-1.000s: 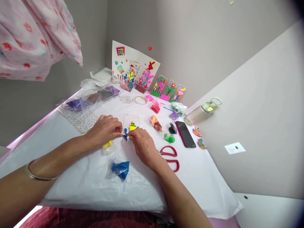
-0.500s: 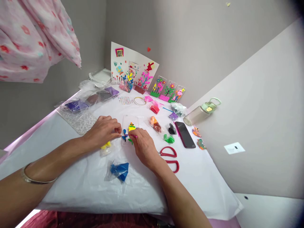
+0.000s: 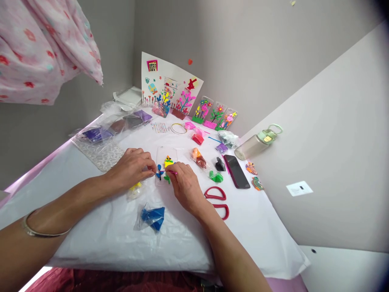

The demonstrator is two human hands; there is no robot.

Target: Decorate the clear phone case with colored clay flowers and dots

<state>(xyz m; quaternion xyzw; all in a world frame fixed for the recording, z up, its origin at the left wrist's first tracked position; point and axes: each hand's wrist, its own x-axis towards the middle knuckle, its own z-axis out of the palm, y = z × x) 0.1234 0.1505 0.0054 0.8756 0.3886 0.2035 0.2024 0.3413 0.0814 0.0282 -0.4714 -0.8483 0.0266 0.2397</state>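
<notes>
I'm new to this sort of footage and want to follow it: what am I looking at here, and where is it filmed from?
There is no machine, just a person's two bare hands. All the pictures come from one camera worn on the person's head, looking forward and down.

The right hand holds a thin pink stick over a clear panel bearing colourful shapes. The left hand has its fingertips together by the panel's left edge; whether they grip anything is too small to tell.

On the white-covered table also lie a bag of blue material, red-handled scissors, a phone and a bottle. Decorated panels lean along the back.
</notes>
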